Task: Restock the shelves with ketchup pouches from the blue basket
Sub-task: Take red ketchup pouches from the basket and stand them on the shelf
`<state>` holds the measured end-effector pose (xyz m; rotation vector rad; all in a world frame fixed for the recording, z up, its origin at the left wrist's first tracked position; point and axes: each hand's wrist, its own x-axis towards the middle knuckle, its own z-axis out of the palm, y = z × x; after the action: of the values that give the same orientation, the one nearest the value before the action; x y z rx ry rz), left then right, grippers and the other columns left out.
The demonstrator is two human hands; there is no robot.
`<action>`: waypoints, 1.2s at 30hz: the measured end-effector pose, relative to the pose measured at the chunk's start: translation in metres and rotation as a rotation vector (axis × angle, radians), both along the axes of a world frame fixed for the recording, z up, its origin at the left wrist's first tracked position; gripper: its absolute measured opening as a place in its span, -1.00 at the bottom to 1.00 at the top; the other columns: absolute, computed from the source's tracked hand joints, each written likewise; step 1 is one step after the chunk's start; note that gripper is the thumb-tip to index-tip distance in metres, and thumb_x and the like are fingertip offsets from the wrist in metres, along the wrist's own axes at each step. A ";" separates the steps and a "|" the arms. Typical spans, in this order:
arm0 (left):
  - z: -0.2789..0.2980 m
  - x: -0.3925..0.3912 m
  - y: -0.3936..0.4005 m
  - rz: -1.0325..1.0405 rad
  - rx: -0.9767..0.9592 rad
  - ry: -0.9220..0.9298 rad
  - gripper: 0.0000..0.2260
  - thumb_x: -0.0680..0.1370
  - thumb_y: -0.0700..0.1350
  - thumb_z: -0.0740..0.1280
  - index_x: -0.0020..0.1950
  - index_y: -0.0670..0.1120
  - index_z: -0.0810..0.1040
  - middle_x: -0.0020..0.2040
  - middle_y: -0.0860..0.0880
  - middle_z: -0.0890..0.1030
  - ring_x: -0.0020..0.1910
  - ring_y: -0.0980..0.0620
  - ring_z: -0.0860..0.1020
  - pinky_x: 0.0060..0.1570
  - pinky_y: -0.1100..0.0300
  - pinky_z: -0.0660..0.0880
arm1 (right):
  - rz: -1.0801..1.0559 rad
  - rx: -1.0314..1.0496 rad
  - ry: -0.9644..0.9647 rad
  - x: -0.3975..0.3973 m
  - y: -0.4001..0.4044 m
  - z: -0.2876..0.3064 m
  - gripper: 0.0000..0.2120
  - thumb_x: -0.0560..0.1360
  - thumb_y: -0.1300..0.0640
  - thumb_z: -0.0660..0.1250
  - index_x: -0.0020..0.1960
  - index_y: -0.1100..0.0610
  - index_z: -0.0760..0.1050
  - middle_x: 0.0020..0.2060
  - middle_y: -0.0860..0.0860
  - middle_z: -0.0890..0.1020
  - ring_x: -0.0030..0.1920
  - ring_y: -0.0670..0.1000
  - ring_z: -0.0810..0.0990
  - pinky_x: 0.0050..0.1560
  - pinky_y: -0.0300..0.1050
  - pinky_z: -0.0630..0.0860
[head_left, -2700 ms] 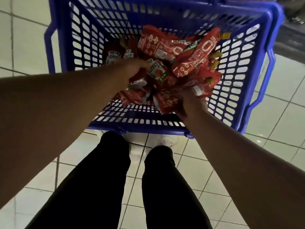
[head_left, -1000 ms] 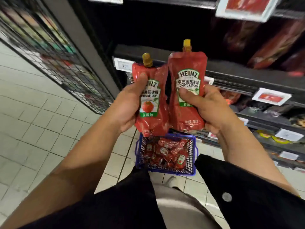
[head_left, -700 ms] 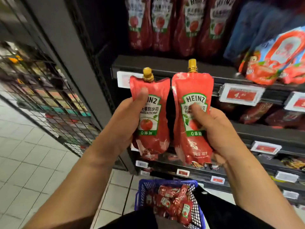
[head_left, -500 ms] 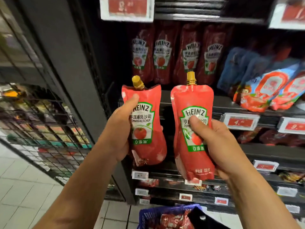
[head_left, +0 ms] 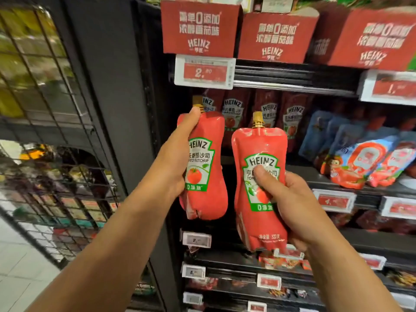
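My left hand [head_left: 173, 163] grips a red Heinz ketchup pouch [head_left: 207, 172] with a gold cap, upright, thumb near its top. My right hand [head_left: 292, 199] holds a second red ketchup pouch [head_left: 254, 190] upright, a little lower, thumb pressed on its label. Both pouches hang in front of a dark shelf [head_left: 337, 176] where several matching Heinz pouches [head_left: 265, 113] stand in a row behind them. The blue basket is out of view.
Red Heinz cartons [head_left: 200, 30] sit on the shelf above, with a price tag [head_left: 204, 72] under them. Blue and red pouches [head_left: 360, 158] fill the shelf's right side. A black upright post [head_left: 126, 109] and a wire rack [head_left: 45, 131] stand to the left. Lower shelves carry more price tags.
Both hands lifted pouches from the basket and raised them to the shelf. The view tilted upward, so the basket dropped out of sight. The left pouch now sits higher than the right.
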<state>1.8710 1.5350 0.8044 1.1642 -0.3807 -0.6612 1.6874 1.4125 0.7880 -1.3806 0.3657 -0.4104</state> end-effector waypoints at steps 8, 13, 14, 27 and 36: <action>0.036 0.030 -0.040 0.328 0.130 -0.148 -0.48 0.32 0.24 0.50 0.12 -0.08 0.64 -0.11 -0.10 0.75 -0.19 -0.13 0.73 -0.01 -0.19 0.66 | -0.019 0.034 -0.001 0.004 -0.018 -0.004 -0.69 0.50 -0.12 0.44 0.01 0.12 0.68 -0.06 0.23 0.73 -0.10 0.21 0.74 -0.20 0.02 0.64; 0.042 0.051 -0.053 0.483 0.045 -0.260 -0.67 0.41 0.17 0.45 0.05 0.02 0.54 -0.21 0.11 0.66 -0.36 0.24 0.65 -0.43 0.34 0.51 | -0.046 0.043 0.024 -0.004 -0.023 -0.021 -0.69 0.49 -0.14 0.44 0.01 0.10 0.68 -0.06 0.24 0.73 -0.08 0.23 0.74 -0.17 0.03 0.65; 0.040 0.051 -0.054 0.503 0.114 -0.305 -0.65 0.42 0.24 0.45 0.03 0.04 0.53 -0.18 0.13 0.62 -0.37 0.28 0.63 -0.45 0.37 0.47 | -0.060 0.044 0.017 -0.004 -0.024 -0.023 -0.70 0.50 -0.13 0.43 0.01 0.11 0.68 -0.06 0.24 0.73 -0.09 0.23 0.74 -0.17 0.04 0.65; -0.038 0.050 -0.034 0.368 0.166 -0.571 -0.69 0.37 0.25 0.46 0.08 0.24 0.56 0.01 0.13 0.70 -0.01 0.14 0.68 -0.05 0.17 0.58 | -0.176 -0.115 -0.100 0.052 -0.055 -0.003 -0.72 0.50 -0.11 0.42 -0.02 0.10 0.68 -0.11 0.20 0.73 -0.11 0.21 0.74 -0.19 0.06 0.65; -0.053 0.044 -0.019 0.281 0.436 -0.782 -0.25 0.27 -0.10 0.63 0.28 0.25 0.28 0.07 0.18 0.60 -0.02 0.27 0.62 -0.12 0.38 0.53 | -0.321 -0.205 0.035 0.123 -0.082 0.000 -0.50 0.17 -0.23 0.46 -0.14 0.17 0.66 -0.30 0.02 0.73 -0.16 0.10 0.72 -0.14 0.07 0.63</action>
<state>1.9146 1.5160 0.7516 1.8436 -0.7326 -0.0052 1.8099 1.3309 0.7878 -1.5335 0.5900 -0.7037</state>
